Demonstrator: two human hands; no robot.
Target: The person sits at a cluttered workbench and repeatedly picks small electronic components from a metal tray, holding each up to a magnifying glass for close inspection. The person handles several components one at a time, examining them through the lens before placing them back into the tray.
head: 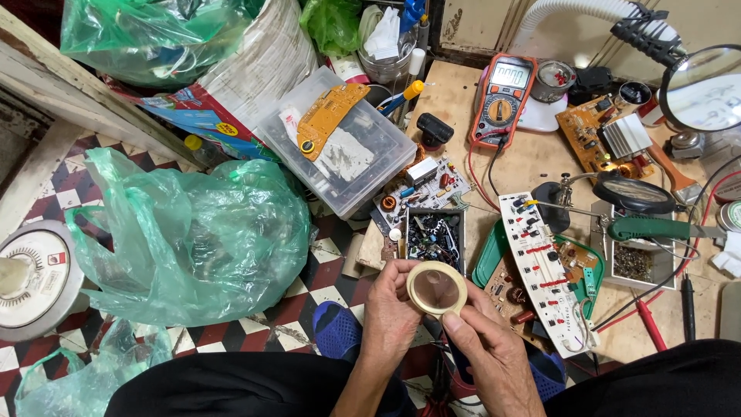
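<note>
Tape roll [437, 289] is the landmark. Its lower rim is covered by the right hand [490, 357] thumb, its left edge by the left hand [391, 310] fingers; what lies behind the roll's centre is too blurred to tell. Both forearms run out of the bottom edge below it. Far left of the roll, a round white appliance [35, 278] is cut by the frame edge. Far upper right, the magnifier lens [706, 87] is cropped, its view washed out. The multimeter [503, 96] display above the roll is too small to read.
</note>
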